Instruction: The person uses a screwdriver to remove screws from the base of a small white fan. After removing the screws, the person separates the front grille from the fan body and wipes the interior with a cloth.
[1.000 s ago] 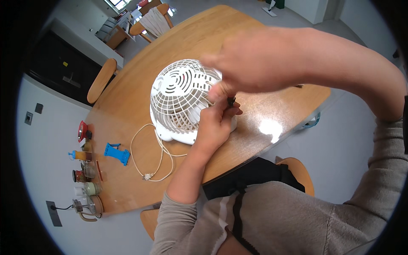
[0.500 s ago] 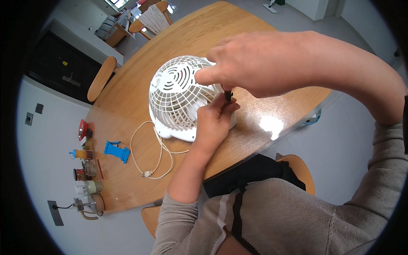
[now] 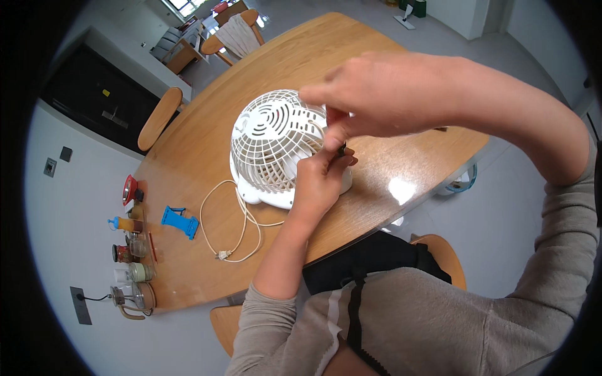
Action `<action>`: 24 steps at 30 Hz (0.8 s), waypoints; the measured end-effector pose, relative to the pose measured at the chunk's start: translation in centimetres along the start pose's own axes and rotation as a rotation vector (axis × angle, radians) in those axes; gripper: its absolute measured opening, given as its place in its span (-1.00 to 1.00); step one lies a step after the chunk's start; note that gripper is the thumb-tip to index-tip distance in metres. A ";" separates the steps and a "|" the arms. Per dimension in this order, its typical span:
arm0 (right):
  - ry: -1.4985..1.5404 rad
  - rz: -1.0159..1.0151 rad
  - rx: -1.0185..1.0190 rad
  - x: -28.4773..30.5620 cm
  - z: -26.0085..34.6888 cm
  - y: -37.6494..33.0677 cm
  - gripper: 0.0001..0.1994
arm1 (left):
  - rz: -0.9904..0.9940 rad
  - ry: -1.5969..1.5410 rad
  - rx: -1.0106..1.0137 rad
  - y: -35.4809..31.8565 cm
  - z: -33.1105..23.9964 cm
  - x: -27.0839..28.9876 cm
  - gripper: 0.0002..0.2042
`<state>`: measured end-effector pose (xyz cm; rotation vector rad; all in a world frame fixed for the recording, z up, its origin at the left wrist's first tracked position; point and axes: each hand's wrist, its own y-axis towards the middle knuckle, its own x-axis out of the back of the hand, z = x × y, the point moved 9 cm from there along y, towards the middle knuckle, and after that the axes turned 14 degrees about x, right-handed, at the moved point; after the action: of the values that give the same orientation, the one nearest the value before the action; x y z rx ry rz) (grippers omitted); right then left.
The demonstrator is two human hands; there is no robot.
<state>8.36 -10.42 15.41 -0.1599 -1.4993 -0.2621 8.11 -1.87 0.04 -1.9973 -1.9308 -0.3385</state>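
Observation:
A white fan [image 3: 269,147] with a round grille lies on the wooden table, its cream cord [image 3: 207,210] looped on the left. My left hand [image 3: 318,178] is at the fan's right side, fingers pinched around a slim dark tool [image 3: 341,150]. Only a short piece of that tool shows; its kind is hidden. From above, my right hand [image 3: 376,94] reaches over the grille's right edge. Its thumb points down at the tool's upper end, touching or nearly touching my left fingers. The right index finger is bent out over the grille, and the other fingers are curled.
A blue plastic stand [image 3: 180,222] lies left of the cord. Jars and bottles [image 3: 135,245] and a glass kettle [image 3: 135,296] line the table's left edge by the wall. A small dark item [image 3: 442,129] sits beyond my right forearm. Wooden chairs [image 3: 160,119] surround the table [image 3: 338,37].
My right hand has turned, its thumb now lower against the tool and its index finger lifted apart. The left hand stays in place. The whole view has shifted slightly.

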 end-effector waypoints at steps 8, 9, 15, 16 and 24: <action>0.040 -0.135 0.110 -0.5 0.0 -0.1 -0.71 | -0.019 -0.008 -0.027 -0.1 0.0 0.2 -0.84; 0.030 -0.126 0.127 -0.6 0.0 0.0 -0.70 | -0.021 0.019 -0.002 0.0 0.0 0.1 -0.84; -0.060 -0.099 0.202 -0.7 0.3 0.1 -0.61 | -0.031 0.073 0.050 -0.1 -0.1 0.3 -0.84; -0.069 -0.100 0.213 -0.7 0.4 0.2 -0.61 | -0.018 0.027 0.039 -0.1 -0.2 0.2 -0.84; -0.061 -0.102 0.101 -0.3 -0.3 0.2 -0.74 | 0.016 -0.018 -0.023 0.3 0.2 -0.1 -0.86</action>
<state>8.64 -10.30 15.14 -0.0106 -1.5804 -0.2642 8.44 -1.94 -0.18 -2.0357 -1.9294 -0.3412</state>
